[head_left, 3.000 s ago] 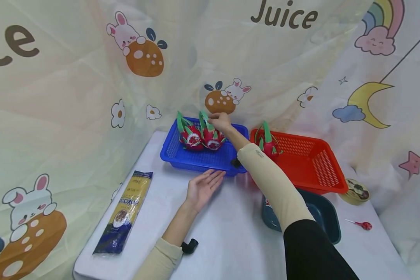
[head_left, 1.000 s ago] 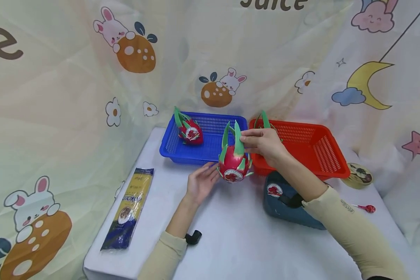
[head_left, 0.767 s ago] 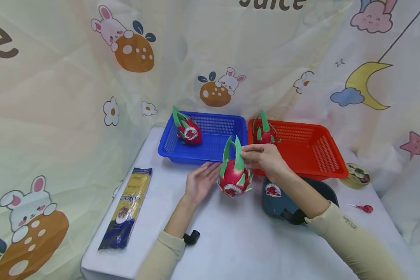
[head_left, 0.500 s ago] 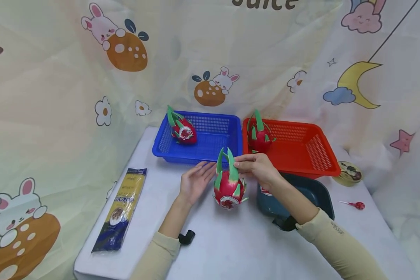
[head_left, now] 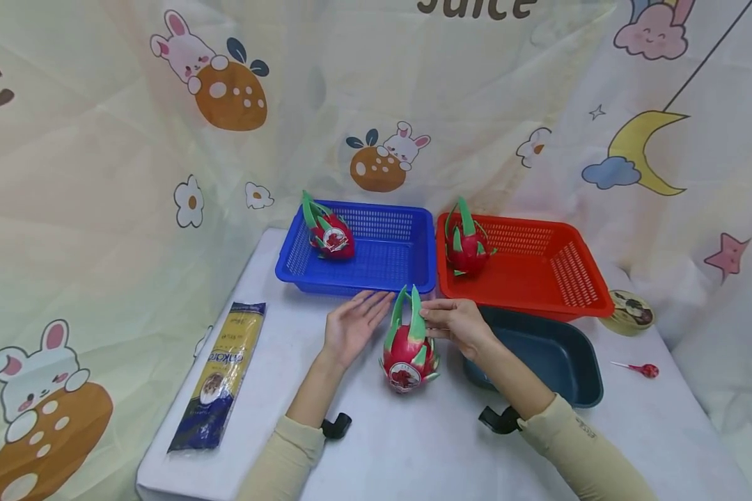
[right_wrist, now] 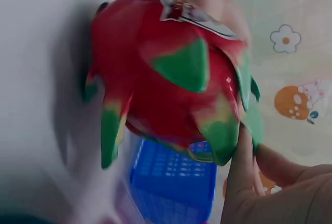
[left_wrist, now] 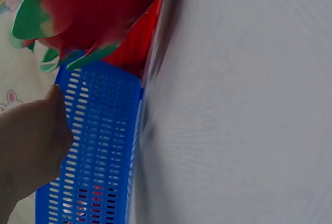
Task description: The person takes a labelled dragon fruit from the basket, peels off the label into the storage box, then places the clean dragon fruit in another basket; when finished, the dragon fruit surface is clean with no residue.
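A red dragon fruit (head_left: 407, 355) with green leaf tips and a round label stands upright at the middle of the table. My right hand (head_left: 460, 323) pinches one of its long green leaves between thumb and fingers, as the right wrist view also shows at the leaf (right_wrist: 220, 133). To the fruit's left, my left hand (head_left: 354, 327) is held palm up with fingers extended, holding nothing. Behind the hands, a second dragon fruit (head_left: 331, 233) lies in the blue basket (head_left: 351, 285). Another dragon fruit (head_left: 468, 249) sits at the left end of the red basket (head_left: 539, 306).
A dark teal tray (head_left: 576, 355) lies beside my right forearm. Farther right are a lollipop (head_left: 647, 370) and a round tin (head_left: 629, 313). A yellow and blue pasta packet (head_left: 219, 376) lies along the table's left side. Printed cloth hangs behind.
My right hand has lifted one dragon fruit out of the blue basket by its leaf and brought it toward me, down to the table. The left hand has stayed nearly in place.
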A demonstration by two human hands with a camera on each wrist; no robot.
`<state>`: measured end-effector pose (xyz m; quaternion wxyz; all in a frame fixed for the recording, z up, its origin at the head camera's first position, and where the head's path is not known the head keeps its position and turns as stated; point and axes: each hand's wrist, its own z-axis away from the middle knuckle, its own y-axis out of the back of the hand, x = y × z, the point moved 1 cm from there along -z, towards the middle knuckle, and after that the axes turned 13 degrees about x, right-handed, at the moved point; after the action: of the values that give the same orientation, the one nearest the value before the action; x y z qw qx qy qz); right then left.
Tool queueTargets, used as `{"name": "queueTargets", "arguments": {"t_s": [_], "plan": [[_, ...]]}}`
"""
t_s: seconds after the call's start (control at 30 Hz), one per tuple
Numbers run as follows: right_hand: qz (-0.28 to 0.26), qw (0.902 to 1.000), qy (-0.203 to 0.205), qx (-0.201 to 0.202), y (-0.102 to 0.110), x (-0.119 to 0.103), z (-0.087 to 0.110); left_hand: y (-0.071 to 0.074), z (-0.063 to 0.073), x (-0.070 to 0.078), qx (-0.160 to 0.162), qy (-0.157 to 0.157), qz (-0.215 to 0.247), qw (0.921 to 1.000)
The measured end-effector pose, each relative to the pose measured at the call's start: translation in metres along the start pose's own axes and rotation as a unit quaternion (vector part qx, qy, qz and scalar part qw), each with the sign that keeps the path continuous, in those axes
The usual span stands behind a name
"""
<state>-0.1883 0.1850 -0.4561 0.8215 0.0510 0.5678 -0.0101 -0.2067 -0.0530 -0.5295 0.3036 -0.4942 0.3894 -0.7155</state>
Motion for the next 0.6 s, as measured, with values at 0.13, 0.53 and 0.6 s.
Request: {"name": "queueTargets", "arguments": {"t_s": [0.13,0.53,0.6], "plan": [[0.026,0.9985,0.037,0.031,-0.002,-0.002,-0.001,-0.001,0.0,0.002,0.005,-0.001,-0.023,0.9997],[0.088,0.9917,0.089,0.029,-0.012,-0.007,0.0,0.01,0.004,0.015,-0.004,0.003,-0.355,0.9349],[0.087,0.9904,0.1,0.038,-0.009,-0.004,0.004,0.012,0.006,0.016,-0.01,0.002,-0.373,0.9278]]}}
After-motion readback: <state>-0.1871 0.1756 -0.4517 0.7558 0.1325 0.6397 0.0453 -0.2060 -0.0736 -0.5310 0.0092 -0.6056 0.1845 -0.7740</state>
